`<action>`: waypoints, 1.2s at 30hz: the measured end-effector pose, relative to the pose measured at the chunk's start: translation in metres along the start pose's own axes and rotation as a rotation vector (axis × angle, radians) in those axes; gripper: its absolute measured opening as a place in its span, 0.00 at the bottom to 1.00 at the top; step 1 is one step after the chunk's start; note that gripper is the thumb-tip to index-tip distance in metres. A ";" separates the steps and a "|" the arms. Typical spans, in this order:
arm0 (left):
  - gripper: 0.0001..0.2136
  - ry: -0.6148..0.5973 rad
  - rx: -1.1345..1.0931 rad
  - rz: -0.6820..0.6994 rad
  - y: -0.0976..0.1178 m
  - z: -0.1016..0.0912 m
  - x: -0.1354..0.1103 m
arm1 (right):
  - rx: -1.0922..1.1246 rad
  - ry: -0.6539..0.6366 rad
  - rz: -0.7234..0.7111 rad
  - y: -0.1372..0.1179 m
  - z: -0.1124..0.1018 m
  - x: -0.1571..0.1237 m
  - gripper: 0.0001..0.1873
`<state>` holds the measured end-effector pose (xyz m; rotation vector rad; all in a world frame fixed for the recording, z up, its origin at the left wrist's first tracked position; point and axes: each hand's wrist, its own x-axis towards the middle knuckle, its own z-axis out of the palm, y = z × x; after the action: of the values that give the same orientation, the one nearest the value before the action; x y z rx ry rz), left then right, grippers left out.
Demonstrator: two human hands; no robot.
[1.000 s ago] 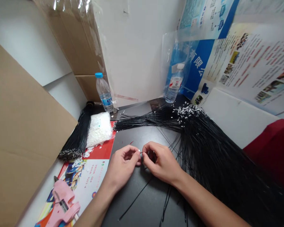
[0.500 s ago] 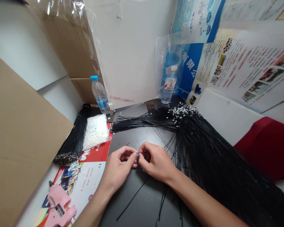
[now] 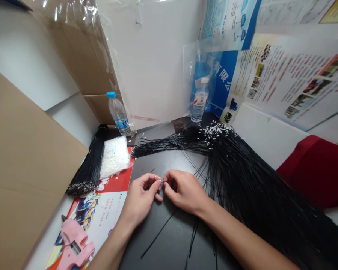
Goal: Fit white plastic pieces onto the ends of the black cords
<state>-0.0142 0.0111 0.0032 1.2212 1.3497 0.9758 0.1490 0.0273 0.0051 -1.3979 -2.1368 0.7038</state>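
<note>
My left hand (image 3: pixel 143 195) is closed in a pinch, thumb against forefinger, just left of my right hand (image 3: pixel 183 191). A small white connector was at its thumb tip a moment ago; the fingers now mostly hide it. My right hand pinches a thin black wire (image 3: pixel 162 182) close to its end, and the fingertips of both hands nearly meet over the dark table. Beside my right arm lies a large heap of black wires (image 3: pixel 250 187), with many small white connectors (image 3: pixel 218 131) at its far end.
Another wire bundle (image 3: pixel 169 144) stretches across the back, and one more (image 3: pixel 87 165) lies at left. Next to it sits a bag of white pieces (image 3: pixel 115 157). A pink glue gun (image 3: pixel 74 243) rests at front left. Two water bottles (image 3: pixel 119 116) (image 3: pixel 199 101) stand behind.
Both hands keep their pinch with little movement. The white piece showing at my left thumb tip is now mostly covered. The view has shifted slightly.
</note>
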 end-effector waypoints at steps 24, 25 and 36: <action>0.18 0.013 0.021 -0.019 -0.005 0.000 0.000 | 0.061 0.097 -0.072 0.006 0.012 0.001 0.04; 0.18 0.012 0.033 -0.018 -0.006 0.000 0.000 | 0.053 0.100 -0.077 0.007 0.012 0.001 0.04; 0.16 0.065 0.004 0.004 -0.001 0.005 0.000 | 0.026 0.134 -0.048 0.001 0.014 0.001 0.05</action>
<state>-0.0094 0.0103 0.0021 1.2051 1.4006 1.0238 0.1405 0.0269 -0.0056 -1.3367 -2.0434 0.6005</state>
